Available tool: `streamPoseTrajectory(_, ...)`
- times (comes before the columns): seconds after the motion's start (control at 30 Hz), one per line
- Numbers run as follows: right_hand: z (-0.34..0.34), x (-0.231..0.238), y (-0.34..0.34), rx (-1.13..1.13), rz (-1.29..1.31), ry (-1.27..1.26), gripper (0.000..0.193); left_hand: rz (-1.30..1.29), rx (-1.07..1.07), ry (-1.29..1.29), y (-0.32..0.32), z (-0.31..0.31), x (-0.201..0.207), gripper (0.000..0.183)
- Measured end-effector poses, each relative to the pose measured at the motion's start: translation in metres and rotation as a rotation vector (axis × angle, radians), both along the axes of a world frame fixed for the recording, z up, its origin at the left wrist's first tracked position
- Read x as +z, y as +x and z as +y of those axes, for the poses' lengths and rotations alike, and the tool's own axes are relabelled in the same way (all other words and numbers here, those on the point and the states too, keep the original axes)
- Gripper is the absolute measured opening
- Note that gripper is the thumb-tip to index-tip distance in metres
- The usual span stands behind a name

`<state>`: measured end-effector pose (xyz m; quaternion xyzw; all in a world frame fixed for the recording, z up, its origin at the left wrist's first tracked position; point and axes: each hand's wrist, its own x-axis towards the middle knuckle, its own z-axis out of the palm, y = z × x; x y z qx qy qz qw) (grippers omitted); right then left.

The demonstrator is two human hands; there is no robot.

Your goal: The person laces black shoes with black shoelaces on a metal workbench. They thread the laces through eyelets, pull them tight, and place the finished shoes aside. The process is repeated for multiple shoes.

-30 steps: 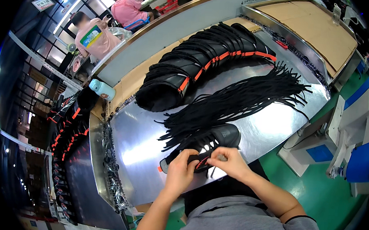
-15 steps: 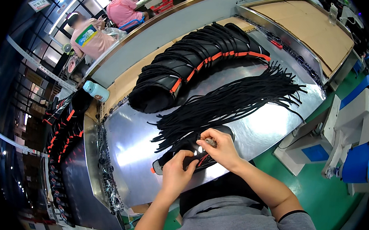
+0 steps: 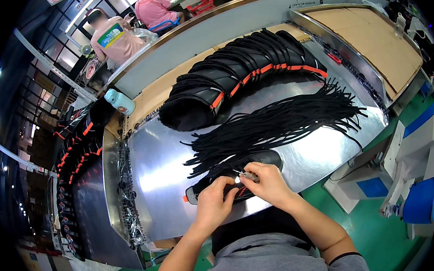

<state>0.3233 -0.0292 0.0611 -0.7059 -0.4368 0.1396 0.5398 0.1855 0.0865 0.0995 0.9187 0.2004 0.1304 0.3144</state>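
Pinning the black shoe upper (image 3: pixel 234 179) flat against the steel table (image 3: pixel 163 182), the left hand (image 3: pixel 212 203) presses closed on it; the right hand (image 3: pixel 269 184) pinches a small metal tool (image 3: pixel 247 175). Keep the upper steady, near the black laces (image 3: pixel 283 125).

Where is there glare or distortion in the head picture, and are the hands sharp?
Head view: bright glare lies on the bare metal table; straight edges bend toward the dark round rim; the left hand and right hand look fairly sharp over the black shoe piece.
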Motion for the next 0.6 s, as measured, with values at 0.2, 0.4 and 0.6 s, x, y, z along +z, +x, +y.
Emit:
streamPoseTrajectory(0.2, 0.008, 0.014, 0.007, 0.102, 0.679, 0.082, 0.013, 0.038, -0.040, -0.171, -0.003, 0.012, 0.003, 0.013)
streamPoseTrajectory(0.4, 0.017, 0.017, 0.007, 0.014, 0.474, 0.033, 0.015, 0.055, -0.087, -0.191, -0.005, 0.007, 0.017, 0.023)
streamPoseTrajectory(0.6, 0.013, 0.013, 0.003, -0.005, 0.527, 0.120, 0.024, 0.006, 0.028, 0.035, 0.000, 0.002, -0.006, 0.025)
